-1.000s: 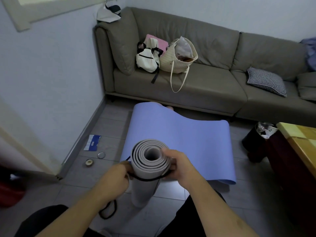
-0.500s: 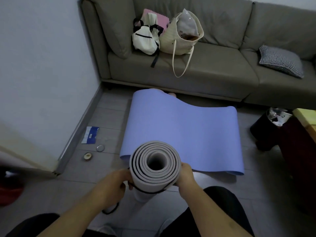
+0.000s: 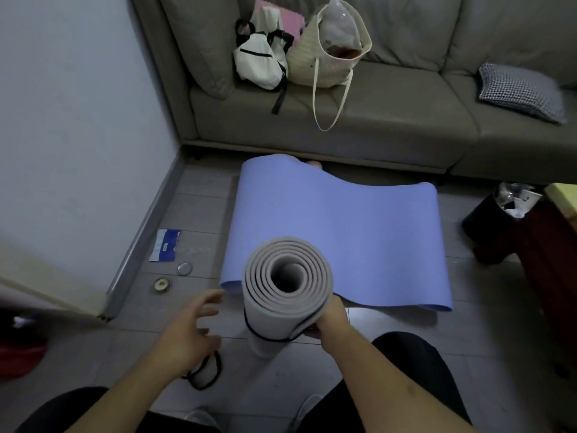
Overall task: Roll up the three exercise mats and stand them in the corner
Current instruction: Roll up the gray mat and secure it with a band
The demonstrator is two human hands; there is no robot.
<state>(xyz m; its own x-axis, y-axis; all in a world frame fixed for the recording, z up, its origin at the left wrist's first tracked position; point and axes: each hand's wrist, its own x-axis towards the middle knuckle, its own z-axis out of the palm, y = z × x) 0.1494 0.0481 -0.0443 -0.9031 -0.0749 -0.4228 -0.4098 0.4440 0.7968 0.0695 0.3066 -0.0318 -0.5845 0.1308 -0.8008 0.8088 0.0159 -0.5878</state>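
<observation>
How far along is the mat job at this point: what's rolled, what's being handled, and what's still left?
Done: the grey mat is rolled, with a black strap looped round it. In hand: the right hand grips that roll, held upright on the floor; the left hand is open beside it. Left: the blue mat lies unrolled, no third mat shows, and nothing stands in the corner.
</observation>
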